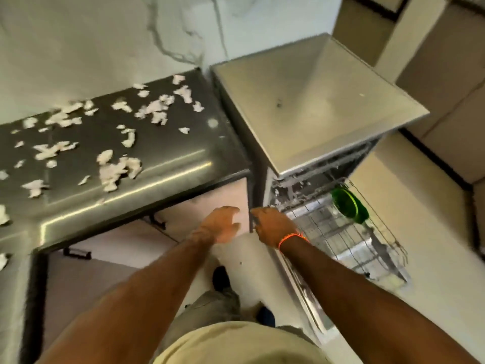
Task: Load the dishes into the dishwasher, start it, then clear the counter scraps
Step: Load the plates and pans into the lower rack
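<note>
The dishwasher (315, 106) is a grey, steel-topped box standing just right of the dark worktop (183, 158), its door (309, 292) dropped open toward the floor. Its wire rack (362, 245) is pulled out over the door and carries a green dish (346, 206) standing on edge near the back; the rest of the rack is blurred. White torn scraps (115, 169) lie scattered across the worktop. The left hand (223, 224) hangs in front of the cupboard with fingers spread, holding nothing. The right hand (273, 224), an orange band (291, 239) at its wrist, reaches to the dishwasher's front left edge; whether it grips anything there cannot be told.
</note>
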`<state>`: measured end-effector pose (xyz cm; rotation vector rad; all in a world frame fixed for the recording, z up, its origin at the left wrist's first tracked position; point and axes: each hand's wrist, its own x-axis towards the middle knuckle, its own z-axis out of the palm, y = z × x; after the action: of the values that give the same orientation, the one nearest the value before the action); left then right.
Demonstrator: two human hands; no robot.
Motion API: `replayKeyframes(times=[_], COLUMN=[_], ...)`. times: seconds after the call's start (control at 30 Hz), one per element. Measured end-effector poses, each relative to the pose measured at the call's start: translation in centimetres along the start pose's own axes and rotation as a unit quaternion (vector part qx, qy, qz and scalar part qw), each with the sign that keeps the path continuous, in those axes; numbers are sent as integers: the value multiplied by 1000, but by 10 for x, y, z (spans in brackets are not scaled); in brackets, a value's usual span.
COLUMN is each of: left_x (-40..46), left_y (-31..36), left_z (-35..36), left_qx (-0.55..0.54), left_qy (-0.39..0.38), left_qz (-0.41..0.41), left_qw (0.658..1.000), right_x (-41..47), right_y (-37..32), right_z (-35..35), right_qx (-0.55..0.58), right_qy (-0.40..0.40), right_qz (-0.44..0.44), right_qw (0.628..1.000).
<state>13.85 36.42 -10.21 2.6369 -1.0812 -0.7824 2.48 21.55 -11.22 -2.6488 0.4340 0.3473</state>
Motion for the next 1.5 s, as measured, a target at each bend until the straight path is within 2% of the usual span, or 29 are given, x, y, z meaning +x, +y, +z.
replayKeyframes(times=[0.17, 0.37, 0.5, 0.73, 0.9, 1.0, 1.2, 1.37, 1.5], left_x=[-68, -154, -203, -268, -306, -322, -335, -329, -321], left_y=[-54, -144, -204, -313, -370, -398, -454, -507, -555], left_z=[-47, -95, -117, -145, -160, -168, -182, -203, -224], left_qx=[-68, -127, -143, -140, -158, -157, -159, -152, -155], left_qy=[90, 225, 279, 329, 349, 362, 378, 362, 350], left_qz=[-63, -157, -219, -288, -311, -330, -369, -397, -441], left_qw=[992, 953, 924, 888, 870, 857, 834, 829, 812], right_x=[31, 73, 101, 134, 150, 158, 191, 237, 279], right_y=[-87, -205, -285, -420, -487, -526, -605, -669, -722], right_z=[-14, -26, -22, 14, 40, 49, 72, 87, 99], right_qx=[-90, -128, -140, -141, -127, -141, -156, -150, -170], right_qy=[71, 75, 68, 51, 32, 27, 0, -5, -25], right_qz=[-192, -323, -379, -442, -457, -481, -523, -545, -558], right_qw=[975, 935, 912, 884, 880, 865, 838, 825, 812])
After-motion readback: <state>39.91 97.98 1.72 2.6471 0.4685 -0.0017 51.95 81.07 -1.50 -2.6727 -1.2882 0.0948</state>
